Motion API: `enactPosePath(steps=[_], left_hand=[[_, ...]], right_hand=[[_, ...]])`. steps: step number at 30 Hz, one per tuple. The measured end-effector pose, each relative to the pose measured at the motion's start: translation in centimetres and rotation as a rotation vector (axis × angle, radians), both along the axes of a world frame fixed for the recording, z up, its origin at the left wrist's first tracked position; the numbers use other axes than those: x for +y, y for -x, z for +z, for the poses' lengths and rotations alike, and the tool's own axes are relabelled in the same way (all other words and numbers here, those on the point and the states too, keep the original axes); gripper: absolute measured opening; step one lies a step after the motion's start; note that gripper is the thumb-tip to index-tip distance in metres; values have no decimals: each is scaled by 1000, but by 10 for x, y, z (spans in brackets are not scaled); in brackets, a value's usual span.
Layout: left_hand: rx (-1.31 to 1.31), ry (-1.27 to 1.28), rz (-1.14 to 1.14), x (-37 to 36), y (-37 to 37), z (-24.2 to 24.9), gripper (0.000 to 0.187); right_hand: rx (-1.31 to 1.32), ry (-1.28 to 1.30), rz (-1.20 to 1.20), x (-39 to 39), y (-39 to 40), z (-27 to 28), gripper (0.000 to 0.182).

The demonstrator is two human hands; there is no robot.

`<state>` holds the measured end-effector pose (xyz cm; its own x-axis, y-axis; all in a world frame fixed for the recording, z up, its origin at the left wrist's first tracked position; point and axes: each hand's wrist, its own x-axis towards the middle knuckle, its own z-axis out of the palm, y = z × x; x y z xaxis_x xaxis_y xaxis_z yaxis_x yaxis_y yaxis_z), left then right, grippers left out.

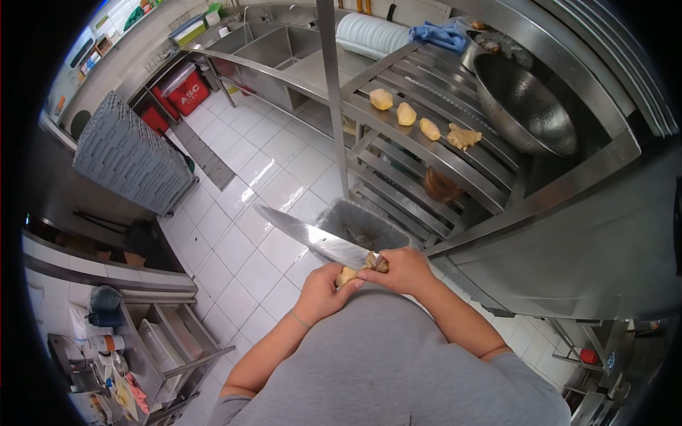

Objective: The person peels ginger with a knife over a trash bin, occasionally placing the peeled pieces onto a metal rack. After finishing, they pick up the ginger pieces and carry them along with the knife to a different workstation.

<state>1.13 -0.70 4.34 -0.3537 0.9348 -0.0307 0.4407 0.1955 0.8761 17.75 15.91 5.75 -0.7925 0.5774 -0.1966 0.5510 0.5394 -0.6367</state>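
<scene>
Close in front of my grey shirt, my right hand (pixel 403 271) is closed around the handle end of a large knife (pixel 312 237). Its broad blade points away to the upper left, over a grey bin (pixel 342 213). My left hand (pixel 320 292) grips a pale yellow, partly peeled potato (pixel 345 276) just below the blade. The right thumb reaches across to the potato, and a brownish patch shows between the hands near the blade's heel. Much of the handle is hidden by the fingers.
On the slatted metal shelf (pixel 477 186) lie peeled potatoes (pixel 406 113), a knobbly ginger root (pixel 464 136) and a large colander (pixel 529 106). A metal post (pixel 332 92) rises beside the bin. Stacked grey crates (pixel 131 156) stand left; sinks (pixel 284 46) line the back.
</scene>
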Motion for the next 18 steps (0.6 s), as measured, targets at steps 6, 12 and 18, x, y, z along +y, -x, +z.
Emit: enactPosePath(steps=[6, 12, 18], left_hand=[[83, 111, -17, -1, 1, 9, 43], [-438, -272, -67, 0, 1, -12, 58], [-977, -304, -228, 1, 7, -24, 60]], right_hand=[[18, 25, 30, -2, 0, -8, 65], [130, 513, -116, 9, 2, -18, 50], [142, 551, -49, 4, 2, 3, 50]])
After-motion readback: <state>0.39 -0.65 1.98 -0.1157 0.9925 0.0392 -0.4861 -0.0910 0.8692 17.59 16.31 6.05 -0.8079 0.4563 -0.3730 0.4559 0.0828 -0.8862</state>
